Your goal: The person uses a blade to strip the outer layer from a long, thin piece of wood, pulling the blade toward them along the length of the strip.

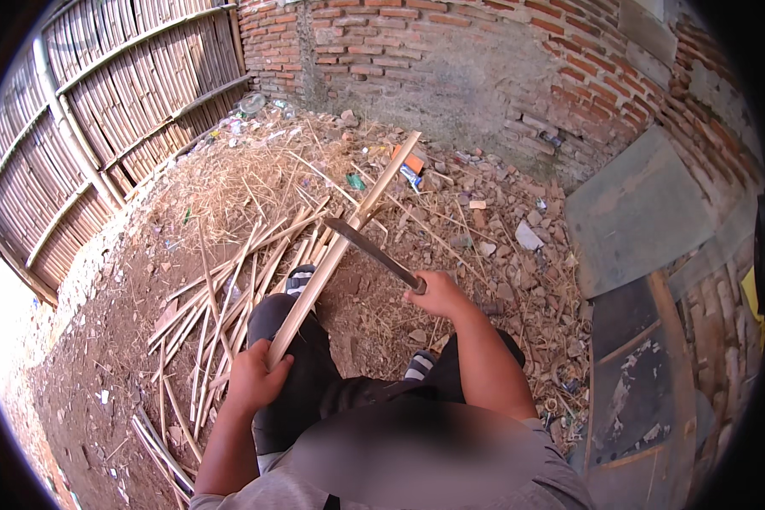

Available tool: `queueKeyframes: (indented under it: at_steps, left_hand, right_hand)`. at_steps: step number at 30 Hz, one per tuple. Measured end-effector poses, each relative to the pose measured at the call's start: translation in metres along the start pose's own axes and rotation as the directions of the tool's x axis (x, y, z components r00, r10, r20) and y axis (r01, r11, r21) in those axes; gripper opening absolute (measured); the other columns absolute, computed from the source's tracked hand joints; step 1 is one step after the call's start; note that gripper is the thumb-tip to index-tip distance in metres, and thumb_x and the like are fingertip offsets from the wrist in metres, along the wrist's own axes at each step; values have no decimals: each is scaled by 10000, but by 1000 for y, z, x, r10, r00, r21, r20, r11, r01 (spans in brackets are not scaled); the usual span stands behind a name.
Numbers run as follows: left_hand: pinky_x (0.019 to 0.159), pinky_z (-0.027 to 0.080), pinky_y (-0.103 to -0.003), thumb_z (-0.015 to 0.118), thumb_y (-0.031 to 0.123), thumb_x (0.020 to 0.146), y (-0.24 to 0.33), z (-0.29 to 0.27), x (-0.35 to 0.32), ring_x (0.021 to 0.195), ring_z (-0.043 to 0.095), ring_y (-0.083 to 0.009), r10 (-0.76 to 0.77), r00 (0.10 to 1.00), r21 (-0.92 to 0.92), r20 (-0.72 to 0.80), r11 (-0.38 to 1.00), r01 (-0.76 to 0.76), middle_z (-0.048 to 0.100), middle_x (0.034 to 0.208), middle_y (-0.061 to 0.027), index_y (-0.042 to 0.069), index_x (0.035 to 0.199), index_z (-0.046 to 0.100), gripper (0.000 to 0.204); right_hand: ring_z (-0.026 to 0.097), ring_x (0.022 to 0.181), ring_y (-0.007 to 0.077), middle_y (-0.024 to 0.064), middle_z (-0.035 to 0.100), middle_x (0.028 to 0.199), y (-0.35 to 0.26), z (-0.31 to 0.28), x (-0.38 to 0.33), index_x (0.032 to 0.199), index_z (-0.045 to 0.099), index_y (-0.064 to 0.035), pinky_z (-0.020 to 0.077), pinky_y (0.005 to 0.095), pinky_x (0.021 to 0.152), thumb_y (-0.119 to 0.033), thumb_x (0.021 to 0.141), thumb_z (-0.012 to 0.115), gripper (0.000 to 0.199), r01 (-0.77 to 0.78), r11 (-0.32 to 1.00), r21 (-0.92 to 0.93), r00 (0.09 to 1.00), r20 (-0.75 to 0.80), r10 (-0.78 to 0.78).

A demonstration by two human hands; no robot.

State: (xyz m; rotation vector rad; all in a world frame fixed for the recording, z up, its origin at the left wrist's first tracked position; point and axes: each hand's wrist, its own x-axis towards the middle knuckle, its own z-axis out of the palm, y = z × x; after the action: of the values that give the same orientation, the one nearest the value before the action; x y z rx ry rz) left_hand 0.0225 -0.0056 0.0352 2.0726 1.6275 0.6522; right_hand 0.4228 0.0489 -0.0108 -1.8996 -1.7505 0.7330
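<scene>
My left hand (257, 374) is closed round the near end of a long split bamboo strip (319, 285). The strip slants away over my left leg toward the far right, its pale hollow face upward. In my right hand (438, 295) is the handle of a machete (378, 255). Its dark blade points to the far left, and its tip end lies at or just over the strip's middle; whether it touches I cannot tell. Thin cut bamboo strips (217, 310) lie in a loose pile left of my legs, some passing beneath the strip.
A bamboo fence (136, 81) stands at the left and a worn brick wall (450, 64) at the back. Grey sheets (637, 208) and a dark framed panel (637, 382) lean at the right. Rubble, straw (204, 187) and litter cover the dirt ground.
</scene>
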Motion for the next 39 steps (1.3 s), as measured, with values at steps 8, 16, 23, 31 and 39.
queueKeyframes:
  at_steps: [8,16,23,31,39]
  left_hand:
    - [626,496,-475,773,307,835,1,1,0,684,655,-419,-1,1000,-7,-2,1000,1,631,684,-223,1,876,625,343]
    - [652,497,-472,777,307,822,-1,2,0,717,669,-404,-13,1000,21,6,1000,13,656,732,-215,8,913,645,339]
    - [646,495,-481,776,316,831,-1,1,0,710,651,-428,18,1000,-3,-11,1000,-18,635,710,-228,1,892,630,352]
    - [630,492,-477,774,321,835,-2,1,0,691,651,-420,-2,1000,10,-8,1000,2,629,697,-226,2,838,601,363]
    - [626,493,-470,779,321,832,-2,0,0,678,651,-410,7,1000,-7,-1,1000,-7,626,684,-219,1,837,602,366]
  right_hand:
    - [654,727,268,145,688,810,4,2,0,1123,698,-34,506,402,685,-370,828,807,460,24,1000,5,999,-24,-24]
    - [680,772,284,140,700,832,4,2,-1,1140,702,-37,522,406,716,-364,829,812,464,26,1000,1,999,-34,-26]
    - [701,845,326,179,709,874,17,-5,3,1168,708,-45,524,425,749,-365,822,790,479,58,998,2,996,-61,-58]
    - [699,860,337,184,706,876,-2,-13,-5,1192,695,-41,531,431,762,-363,829,789,495,-23,999,-40,997,-71,20]
    - [710,807,327,159,691,790,-9,-9,-4,1044,695,-39,529,423,724,-378,834,791,410,75,992,-98,997,28,-73]
